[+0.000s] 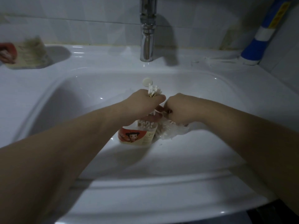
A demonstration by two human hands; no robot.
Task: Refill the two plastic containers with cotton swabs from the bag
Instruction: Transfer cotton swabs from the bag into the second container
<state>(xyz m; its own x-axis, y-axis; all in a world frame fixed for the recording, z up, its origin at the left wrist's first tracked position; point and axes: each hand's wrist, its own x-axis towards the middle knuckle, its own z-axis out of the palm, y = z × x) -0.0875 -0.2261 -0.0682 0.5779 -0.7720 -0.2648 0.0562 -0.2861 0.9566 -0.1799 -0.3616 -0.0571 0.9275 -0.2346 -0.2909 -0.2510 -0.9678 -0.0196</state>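
The left hand (pixel 142 102) is closed in a fist around a bundle of cotton swabs (pixel 154 90), with the white tips standing up. The right hand (pixel 179 109), just beside it, curls on the clear bag (pixel 171 131). This looks like the filling step. Next, the bundle must go down upright into the container (pixel 137 135) directly under the left hand, which is red-labelled and partly full. The second container (pixel 27 54) lies far to the left, blurred.
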